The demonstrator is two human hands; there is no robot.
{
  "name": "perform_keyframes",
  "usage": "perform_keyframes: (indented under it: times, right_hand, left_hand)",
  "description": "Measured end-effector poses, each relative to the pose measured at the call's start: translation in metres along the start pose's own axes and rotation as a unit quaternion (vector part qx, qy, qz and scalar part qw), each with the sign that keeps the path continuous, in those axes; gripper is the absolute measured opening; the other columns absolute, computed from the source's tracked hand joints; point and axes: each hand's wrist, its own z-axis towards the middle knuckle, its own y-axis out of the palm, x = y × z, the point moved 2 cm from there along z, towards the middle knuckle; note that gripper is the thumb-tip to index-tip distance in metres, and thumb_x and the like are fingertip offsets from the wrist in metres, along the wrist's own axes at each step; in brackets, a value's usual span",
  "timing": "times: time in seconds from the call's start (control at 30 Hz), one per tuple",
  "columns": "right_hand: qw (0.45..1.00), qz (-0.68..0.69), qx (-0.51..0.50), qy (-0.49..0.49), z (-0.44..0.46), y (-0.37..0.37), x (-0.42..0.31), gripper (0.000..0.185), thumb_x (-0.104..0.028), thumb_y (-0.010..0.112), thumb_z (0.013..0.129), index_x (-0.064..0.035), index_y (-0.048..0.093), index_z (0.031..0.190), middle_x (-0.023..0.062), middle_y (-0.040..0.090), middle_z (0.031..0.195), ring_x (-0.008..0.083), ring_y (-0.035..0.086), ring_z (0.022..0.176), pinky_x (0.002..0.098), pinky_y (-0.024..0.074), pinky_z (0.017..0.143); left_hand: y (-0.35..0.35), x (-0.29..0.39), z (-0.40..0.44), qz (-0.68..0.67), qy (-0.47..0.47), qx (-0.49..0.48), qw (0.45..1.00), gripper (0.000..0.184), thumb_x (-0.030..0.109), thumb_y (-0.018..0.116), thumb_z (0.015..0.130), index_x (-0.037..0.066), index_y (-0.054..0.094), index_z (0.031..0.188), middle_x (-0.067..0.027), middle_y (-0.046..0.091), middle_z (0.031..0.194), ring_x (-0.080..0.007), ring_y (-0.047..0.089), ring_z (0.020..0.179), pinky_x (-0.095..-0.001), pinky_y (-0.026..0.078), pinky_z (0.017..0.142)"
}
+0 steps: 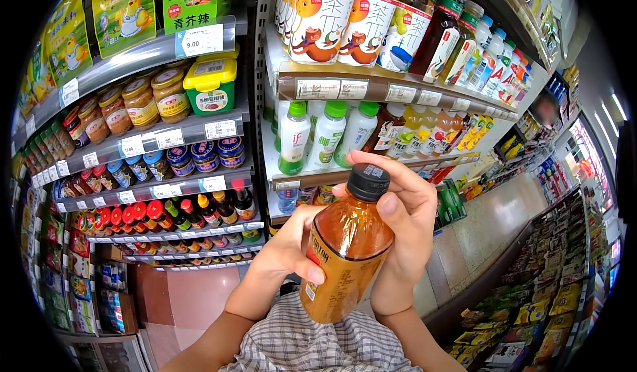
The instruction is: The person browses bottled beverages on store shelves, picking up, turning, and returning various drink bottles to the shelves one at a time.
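Shelves (376, 92) back a bottle (348, 252) held between left hand (290, 242) and right hand (411, 223).

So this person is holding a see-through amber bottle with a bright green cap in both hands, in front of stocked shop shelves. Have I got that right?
Not quite: the round cap is black, not green, as the head view shows. The see-through amber bottle is indeed in both the left hand and right hand, before stocked shop shelves.
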Motion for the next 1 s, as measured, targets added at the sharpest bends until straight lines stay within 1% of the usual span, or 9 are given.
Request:
perform_keyframes:
  times: [0.33,0.43,0.53,0.63,0.73,0.83,0.93,0.97,1.0]
  right_hand:
    - [1.000,0.013,0.011,0.006,-0.002,0.001,0.000,0.046,-0.025,0.072,0.083,0.0079,0.063,0.114,0.0150,0.063,0.111,0.0205,0.065,0.095,0.0313,0.0486,0.088]
    - [1.000,0.024,0.003,0.003,-0.002,0.001,0.001,0.047,-0.026,0.073,0.082,0.0078,0.063,0.114,0.0150,0.063,0.111,0.0204,0.065,0.095,0.0313,0.0486,0.088]
    - [0.999,0.030,-0.030,-0.007,0.000,0.002,0.003,0.049,-0.027,0.072,0.083,0.0081,0.062,0.115,0.0146,0.063,0.111,0.0200,0.065,0.094,0.0310,0.0491,0.087]
    - [0.993,0.043,-0.093,0.052,0.002,0.000,0.002,0.051,-0.029,0.071,0.084,0.0083,0.060,0.117,0.0146,0.063,0.111,0.0201,0.064,0.096,0.0317,0.0483,0.089]
    - [0.993,0.057,-0.066,0.080,0.001,-0.001,0.004,0.054,-0.032,0.071,0.084,0.0090,0.059,0.118,0.0146,0.063,0.109,0.0203,0.063,0.099,0.0328,0.0468,0.091]
    - [0.988,0.082,-0.117,0.063,0.007,-0.007,0.003,0.055,-0.035,0.072,0.083,0.0089,0.061,0.115,0.0149,0.063,0.108,0.0214,0.063,0.099,0.0341,0.0459,0.092]
    - [0.994,0.006,-0.106,-0.007,0.009,-0.015,0.006,0.055,-0.036,0.074,0.080,0.0081,0.063,0.111,0.0147,0.062,0.107,0.0226,0.061,0.102,0.0353,0.0452,0.093]
    - [0.995,-0.018,-0.098,-0.031,0.009,-0.017,0.008,0.055,-0.037,0.074,0.080,0.0077,0.064,0.110,0.0146,0.062,0.107,0.0230,0.060,0.103,0.0357,0.0449,0.093]
    - [0.994,-0.038,-0.083,-0.056,0.009,-0.018,0.009,0.054,-0.037,0.075,0.079,0.0073,0.065,0.109,0.0144,0.062,0.107,0.0233,0.059,0.104,0.0361,0.0444,0.094]
  left_hand:
    - [0.002,0.004,-0.002,0.004,-0.011,0.010,1.000,0.086,0.025,0.090,0.048,-0.009,0.055,0.119,-0.0079,0.065,0.110,-0.0140,0.060,0.100,-0.0280,0.044,0.094]
    - [-0.002,0.009,-0.001,0.084,-0.021,-0.039,0.996,0.086,0.025,0.090,0.048,-0.009,0.056,0.119,-0.0081,0.065,0.111,-0.0141,0.060,0.100,-0.0281,0.044,0.094]
    - [-0.007,0.010,-0.001,0.113,-0.013,-0.051,0.992,0.084,0.024,0.090,0.049,-0.008,0.057,0.119,-0.0082,0.065,0.112,-0.0142,0.060,0.102,-0.0279,0.043,0.095]
    - [-0.002,0.004,-0.001,0.037,0.021,-0.004,0.999,0.083,0.024,0.091,0.050,-0.007,0.057,0.120,-0.0076,0.064,0.112,-0.0146,0.059,0.105,-0.0277,0.041,0.096]
    - [-0.010,-0.003,0.000,0.009,0.022,-0.015,1.000,0.084,0.022,0.090,0.052,-0.006,0.055,0.123,-0.0073,0.063,0.115,-0.0149,0.057,0.108,-0.0278,0.041,0.096]
    - [-0.009,0.012,-0.004,0.189,0.001,-0.028,0.981,0.087,0.024,0.090,0.054,-0.007,0.052,0.126,-0.0113,0.061,0.122,-0.0190,0.056,0.114,-0.0315,0.038,0.102]
    - [0.002,0.020,-0.004,0.291,0.044,0.017,0.956,0.087,0.028,0.089,0.059,-0.008,0.050,0.128,-0.0169,0.056,0.129,-0.0238,0.051,0.123,-0.0370,0.031,0.109]
    - [0.002,0.020,-0.004,0.327,0.047,0.014,0.944,0.084,0.031,0.086,0.062,-0.006,0.050,0.128,-0.0204,0.053,0.133,-0.0306,0.046,0.129,-0.0440,0.025,0.113]
    - [0.006,0.023,-0.005,0.378,0.077,0.034,0.922,0.083,0.031,0.086,0.063,-0.004,0.050,0.128,-0.0201,0.053,0.132,-0.0322,0.047,0.128,-0.0456,0.024,0.113]
